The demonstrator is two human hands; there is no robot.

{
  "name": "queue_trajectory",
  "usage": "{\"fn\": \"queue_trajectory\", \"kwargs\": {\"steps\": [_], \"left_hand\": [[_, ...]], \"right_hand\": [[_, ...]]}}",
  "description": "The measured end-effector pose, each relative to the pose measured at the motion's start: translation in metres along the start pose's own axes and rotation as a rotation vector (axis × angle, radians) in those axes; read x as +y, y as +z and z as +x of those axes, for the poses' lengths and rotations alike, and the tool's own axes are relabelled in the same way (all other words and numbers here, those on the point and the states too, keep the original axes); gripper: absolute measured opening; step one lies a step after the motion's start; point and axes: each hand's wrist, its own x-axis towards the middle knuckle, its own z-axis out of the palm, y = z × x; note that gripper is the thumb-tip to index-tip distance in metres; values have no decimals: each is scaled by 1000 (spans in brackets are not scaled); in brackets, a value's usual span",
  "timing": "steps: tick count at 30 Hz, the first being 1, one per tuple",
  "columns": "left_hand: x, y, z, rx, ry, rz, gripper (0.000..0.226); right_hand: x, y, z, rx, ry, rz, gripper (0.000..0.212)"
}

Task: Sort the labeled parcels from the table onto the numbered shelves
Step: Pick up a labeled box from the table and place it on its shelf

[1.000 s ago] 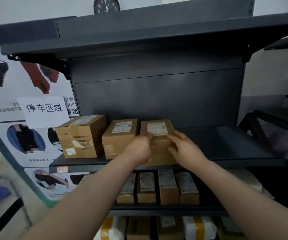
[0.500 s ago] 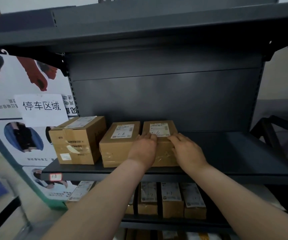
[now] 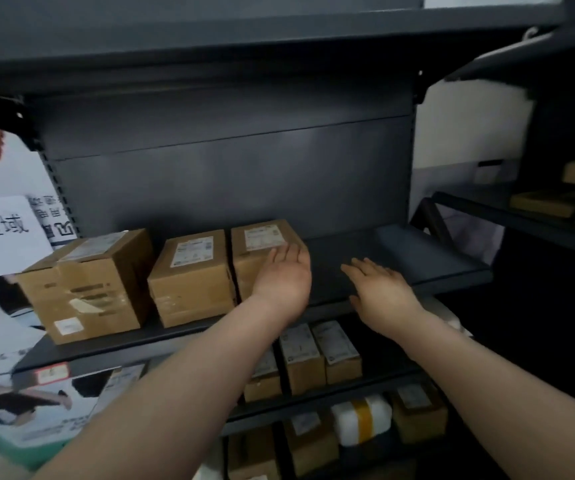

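Three brown labeled parcels stand in a row on the dark shelf [image 3: 400, 258]: a large one [image 3: 88, 285] at left, a middle one [image 3: 190, 278], and a right one [image 3: 261, 247] with a white label on top. My left hand [image 3: 284, 271] lies flat against the right parcel's front right corner, fingers spread, not gripping. My right hand [image 3: 379, 289] hovers open above the bare shelf to the parcel's right, holding nothing.
The shelf below holds several small labeled parcels [image 3: 301, 358]; a lower shelf has more boxes and a white padded parcel [image 3: 360, 419]. A red number tag [image 3: 52, 374] sits on the shelf edge. Posters cover the left wall. Another rack [image 3: 556, 209] with parcels stands at right.
Both hands have let go of the right parcel, which now rests on the shelf. My right hand has drawn away to the right. The view has shifted right.
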Motion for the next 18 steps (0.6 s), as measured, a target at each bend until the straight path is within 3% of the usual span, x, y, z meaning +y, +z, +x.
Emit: {"fn": "queue_trajectory", "kwargs": {"steps": [3, 8, 18], "left_hand": [[47, 2, -10, -19, 136, -15, 67], [137, 0, -43, -47, 386, -60, 36], [335, 28, -199, -341, 915, -59, 40]], "right_hand": [[33, 0, -56, -71, 121, -68, 54], [76, -13, -162, -199, 328, -101, 46], [85, -13, -471, -408, 845, -60, 45]]}}
